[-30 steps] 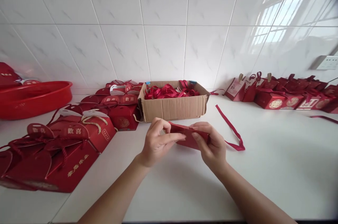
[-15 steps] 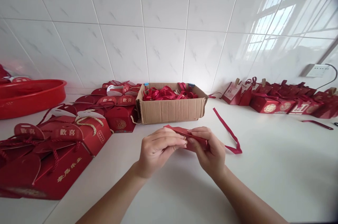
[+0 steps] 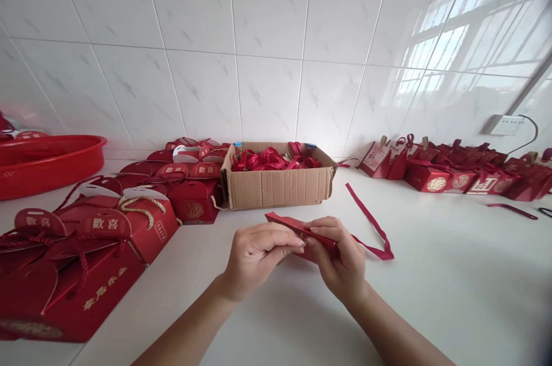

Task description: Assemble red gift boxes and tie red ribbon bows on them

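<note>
Both hands meet over the white counter [image 3: 431, 274] and hold a flat folded red paper box [image 3: 287, 223]. My left hand [image 3: 259, 256] pinches its near edge with fingertips curled in. My right hand [image 3: 338, 254] grips the right part of the box, thumb on top. A dark red ribbon [image 3: 371, 225] trails from the box to the right and lies on the counter. Most of the box is hidden behind my fingers.
A cardboard box [image 3: 276, 185] full of red ribbons stands behind my hands. Red gift boxes with rope handles [image 3: 103, 233] crowd the left side, with a red basin [image 3: 47, 164] beyond. Small red boxes [image 3: 457, 173] line the wall at the right, under a wall socket [image 3: 502, 124].
My hands have drawn closer together on the folded box, the left fingertips now meeting the right. The view has tilted so everything sits slightly lower in frame.
</note>
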Available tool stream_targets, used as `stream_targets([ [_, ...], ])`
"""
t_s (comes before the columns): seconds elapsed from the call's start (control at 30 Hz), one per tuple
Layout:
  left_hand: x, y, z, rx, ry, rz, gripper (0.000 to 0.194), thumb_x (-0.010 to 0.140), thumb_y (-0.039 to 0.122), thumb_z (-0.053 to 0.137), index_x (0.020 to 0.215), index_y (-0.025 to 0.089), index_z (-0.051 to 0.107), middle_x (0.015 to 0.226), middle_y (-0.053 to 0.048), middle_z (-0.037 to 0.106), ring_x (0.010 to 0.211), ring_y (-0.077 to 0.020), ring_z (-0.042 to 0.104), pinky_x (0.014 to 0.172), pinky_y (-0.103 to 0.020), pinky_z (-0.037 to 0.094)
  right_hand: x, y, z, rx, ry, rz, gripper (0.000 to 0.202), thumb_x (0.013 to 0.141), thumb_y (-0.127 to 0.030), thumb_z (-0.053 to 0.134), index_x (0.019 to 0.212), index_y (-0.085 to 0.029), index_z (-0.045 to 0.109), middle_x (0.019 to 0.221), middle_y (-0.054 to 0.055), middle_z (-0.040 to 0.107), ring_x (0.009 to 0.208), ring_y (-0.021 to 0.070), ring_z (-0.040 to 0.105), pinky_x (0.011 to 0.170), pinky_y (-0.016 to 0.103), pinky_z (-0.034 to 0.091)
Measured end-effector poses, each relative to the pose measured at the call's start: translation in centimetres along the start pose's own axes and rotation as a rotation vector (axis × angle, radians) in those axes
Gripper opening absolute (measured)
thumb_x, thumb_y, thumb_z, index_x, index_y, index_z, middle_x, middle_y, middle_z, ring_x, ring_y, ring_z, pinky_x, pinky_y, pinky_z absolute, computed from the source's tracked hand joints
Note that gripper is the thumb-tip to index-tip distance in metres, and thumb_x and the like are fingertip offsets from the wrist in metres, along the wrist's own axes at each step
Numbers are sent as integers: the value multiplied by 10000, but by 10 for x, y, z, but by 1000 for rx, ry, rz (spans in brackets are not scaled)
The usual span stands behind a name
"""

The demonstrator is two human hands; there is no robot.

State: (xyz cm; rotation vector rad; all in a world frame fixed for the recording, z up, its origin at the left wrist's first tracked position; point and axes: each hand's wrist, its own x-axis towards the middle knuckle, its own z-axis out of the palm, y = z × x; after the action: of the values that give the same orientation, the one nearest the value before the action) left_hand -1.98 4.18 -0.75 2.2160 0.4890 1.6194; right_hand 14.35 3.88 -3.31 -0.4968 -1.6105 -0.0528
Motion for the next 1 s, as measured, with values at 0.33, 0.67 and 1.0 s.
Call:
stream_targets([
  [0.33,0,4,4,-63,19,-51,176,748,44,678,815,199,728,707,-6,732,635,-122,680,605,-204,578,0,1,-1,24,8,19,275,795,5,566,991,-188,569,850,68,652,797,197,643,652,357,548],
  [0.67,-4,4,8,-418,38,-513,41,716,143,730,715,180,713,666,-3,706,507,-109,625,432,-201,534,0,0,-1,26,-12,-2,309,810,16,539,1029,-202,546,867,72,645,782,193,626,631,364,535],
  [1.0,-2,2,5,-673,-95,-745,142,745,265,725,749,134,670,569,-32,683,516,-115,629,446,-176,496,2,0,-6,-95,-60,-111,293,846,-26,490,1016,-235,606,938,78,595,780,178,602,612,326,528],
])
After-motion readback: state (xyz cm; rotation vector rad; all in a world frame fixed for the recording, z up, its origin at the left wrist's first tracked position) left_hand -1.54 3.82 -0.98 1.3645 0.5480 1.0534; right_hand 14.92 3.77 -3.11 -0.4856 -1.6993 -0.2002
